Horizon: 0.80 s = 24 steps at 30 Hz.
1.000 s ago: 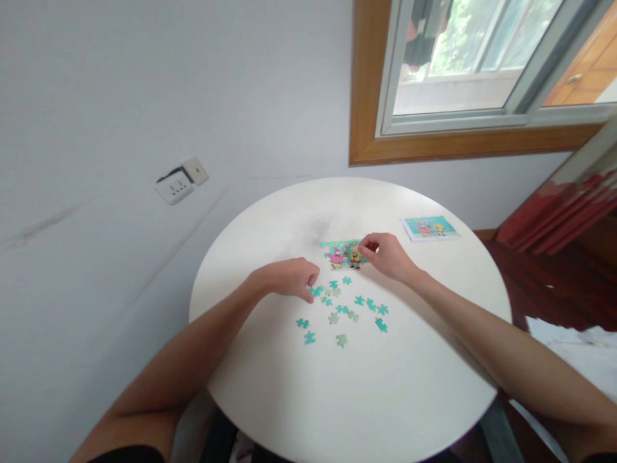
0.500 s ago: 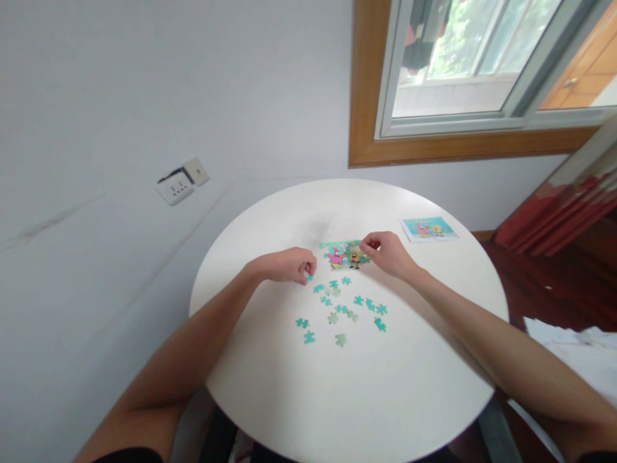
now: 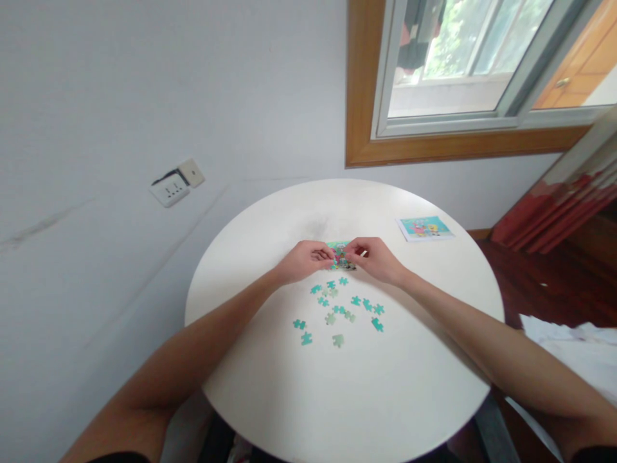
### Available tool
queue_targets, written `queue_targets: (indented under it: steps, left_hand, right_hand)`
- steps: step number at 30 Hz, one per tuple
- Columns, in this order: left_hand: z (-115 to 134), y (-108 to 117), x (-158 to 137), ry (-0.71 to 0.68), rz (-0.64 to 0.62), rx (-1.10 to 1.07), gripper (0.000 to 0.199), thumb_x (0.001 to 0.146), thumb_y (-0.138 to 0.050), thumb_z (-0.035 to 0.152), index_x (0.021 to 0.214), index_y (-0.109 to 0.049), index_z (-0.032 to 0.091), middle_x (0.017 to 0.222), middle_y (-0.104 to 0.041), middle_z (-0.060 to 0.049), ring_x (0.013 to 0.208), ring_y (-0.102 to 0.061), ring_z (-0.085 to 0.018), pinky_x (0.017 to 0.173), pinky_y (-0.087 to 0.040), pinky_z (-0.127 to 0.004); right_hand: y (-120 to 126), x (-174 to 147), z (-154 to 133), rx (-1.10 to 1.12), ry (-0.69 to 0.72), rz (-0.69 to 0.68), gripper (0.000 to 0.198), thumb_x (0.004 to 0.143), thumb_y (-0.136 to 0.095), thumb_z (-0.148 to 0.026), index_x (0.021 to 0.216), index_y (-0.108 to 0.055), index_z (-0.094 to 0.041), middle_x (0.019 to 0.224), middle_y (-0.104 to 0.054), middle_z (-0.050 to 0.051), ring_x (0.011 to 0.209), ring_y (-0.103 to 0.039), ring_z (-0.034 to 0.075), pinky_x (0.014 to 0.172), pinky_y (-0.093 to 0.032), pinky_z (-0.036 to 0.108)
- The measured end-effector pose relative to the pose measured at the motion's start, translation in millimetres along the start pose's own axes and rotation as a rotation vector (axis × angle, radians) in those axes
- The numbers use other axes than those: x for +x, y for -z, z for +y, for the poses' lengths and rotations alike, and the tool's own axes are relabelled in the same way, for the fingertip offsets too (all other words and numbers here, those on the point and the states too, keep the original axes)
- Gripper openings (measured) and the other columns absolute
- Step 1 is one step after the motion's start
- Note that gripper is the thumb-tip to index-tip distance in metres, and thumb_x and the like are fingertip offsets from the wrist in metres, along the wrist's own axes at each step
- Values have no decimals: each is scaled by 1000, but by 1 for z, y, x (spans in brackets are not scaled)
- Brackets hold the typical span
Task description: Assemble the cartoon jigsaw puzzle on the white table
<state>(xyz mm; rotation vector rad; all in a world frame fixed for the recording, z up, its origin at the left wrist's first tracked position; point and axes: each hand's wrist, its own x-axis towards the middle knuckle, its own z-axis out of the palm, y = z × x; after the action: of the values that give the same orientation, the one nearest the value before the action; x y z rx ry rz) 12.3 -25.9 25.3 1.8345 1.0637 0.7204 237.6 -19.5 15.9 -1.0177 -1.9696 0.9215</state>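
Smooth tabletop (image 3: 357,399) with a soft sheen, matt cardboard-looking puzzle pieces (image 3: 338,341), satiny wooden window frame (image 3: 360,83), cloth curtain (image 3: 544,215)

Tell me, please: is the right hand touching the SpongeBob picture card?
Apart. The head view shows it: a strip of white tabletop is visible between the right hand and the SpongeBob picture card.

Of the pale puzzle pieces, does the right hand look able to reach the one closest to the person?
Probably yes: the pale puzzle piece lies flat, apart from the other loose pieces, and nothing covers it. The right hand, at the assembled puzzle, would likely need to draw back.
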Motion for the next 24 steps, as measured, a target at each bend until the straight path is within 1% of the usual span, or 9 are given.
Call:
queue_targets:
  steps: [3, 7, 10, 12, 15, 17, 19, 21, 24]
  left_hand:
    - [0, -16, 1, 27, 68, -126, 24, 73, -76, 32, 83, -70, 12, 75, -70, -5, 70, -66, -14, 70, -53, -27]
    - [-1, -23, 0, 62, 109, -210, 27, 69, -81, 30, 85, -70, 12, 75, -72, -6, 68, -67, -15, 67, -55, -27]
    - [-3, -25, 1, 79, 130, -245, 28, 69, -81, 28, 88, -68, 12, 72, -72, -5, 67, -68, -15, 67, -56, -28]
    - [-5, -25, 2, 71, 130, -229, 24, 76, -75, 30, 90, -68, 12, 74, -73, -6, 69, -69, -16, 69, -57, -29]
    - [-7, -22, 4, -25, 157, 12, 21, 86, -64, 33, 94, -71, 14, 86, -75, -7, 77, -69, -18, 75, -55, -32]
    - [-9, -19, 6, -150, 153, 272, 20, 90, -60, 31, 97, -73, 18, 95, -75, -6, 87, -68, -19, 83, -52, -34]
    - [-11, -16, 7, -287, 104, 467, 20, 93, -57, 29, 102, -73, 21, 105, -75, -4, 97, -65, -20, 93, -46, -37]
    - [-15, -14, 7, -386, 47, 564, 23, 96, -53, 27, 109, -71, 22, 116, -72, -4, 105, -62, -19, 98, -41, -39]
    - [-18, -13, 6, -420, -7, 637, 28, 98, -49, 28, 119, -68, 24, 128, -66, -4, 112, -57, -20, 99, -38, -39]
  right_hand:
    - [-9, -1, -2, 151, -11, -63, 19, 78, -67, -31, 86, -70, -14, 78, -71, 5, 68, -61, 13, 65, -48, 27]
    - [-16, -2, 1, 334, -80, -68, 24, 72, -73, -33, 84, -67, -14, 75, -70, 5, 67, -62, 14, 66, -50, 29]
    - [-14, 0, 4, 384, -115, -84, 28, 68, -77, -36, 80, -67, -14, 69, -68, 3, 63, -61, 14, 63, -49, 29]
    - [-8, 2, 7, 352, -110, -89, 27, 68, -76, -36, 80, -68, -13, 66, -66, 3, 60, -58, 13, 60, -47, 27]
    - [7, 10, 18, 235, -81, -26, 24, 71, -72, -34, 81, -71, -13, 68, -68, 4, 60, -57, 12, 59, -46, 27]
    - [20, 16, 29, 135, -76, 67, 23, 70, -71, -35, 78, -72, -13, 70, -69, 5, 61, -57, 13, 60, -46, 28]
    - [31, 20, 42, 64, -100, 117, 23, 69, -71, -36, 76, -72, -14, 69, -69, 5, 61, -57, 14, 61, -45, 28]
    - [36, 22, 52, 27, -124, 114, 24, 68, -71, -36, 74, -72, -13, 67, -69, 5, 60, -57, 14, 60, -44, 28]
    - [36, 23, 61, 1, -130, 77, 24, 67, -69, -35, 72, -71, -12, 64, -68, 5, 58, -55, 14, 58, -43, 27]
